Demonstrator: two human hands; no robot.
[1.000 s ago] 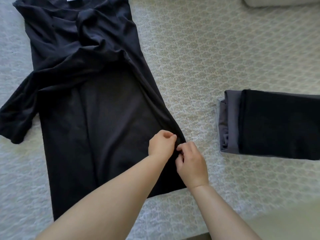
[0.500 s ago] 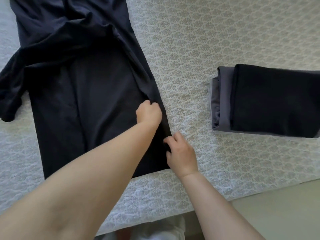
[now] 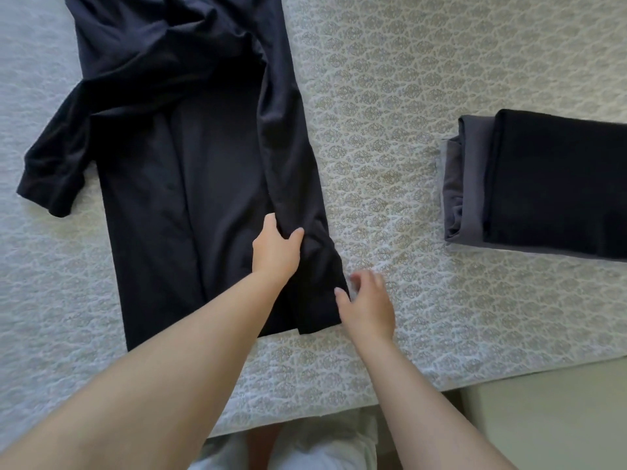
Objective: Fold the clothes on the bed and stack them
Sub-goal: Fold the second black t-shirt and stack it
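Observation:
A black T-shirt (image 3: 163, 184) lies lengthwise on the patterned bedspread (image 3: 390, 171), hem toward me, its right side folded in over the body and one sleeve spread out at the left. My left hand (image 3: 276, 249) pinches the folded right edge a little above the hem. My right hand (image 3: 368, 305) hovers just right of the hem corner, fingers apart, thumb tip near the cloth, slightly blurred. On the right sits a stack of folded clothes (image 3: 549, 188), a black piece on top of a grey one.
The bed's near edge (image 3: 441, 385) runs across the lower part of the view, with pale floor (image 3: 549, 422) beyond it at the lower right. My legs in light shorts (image 3: 305, 449) show at the bottom.
My right hand has let go of the shirt's edge and drawn slightly to the right. My left hand keeps its pinch on the fold. The view has shifted, so the whole scene sits lower.

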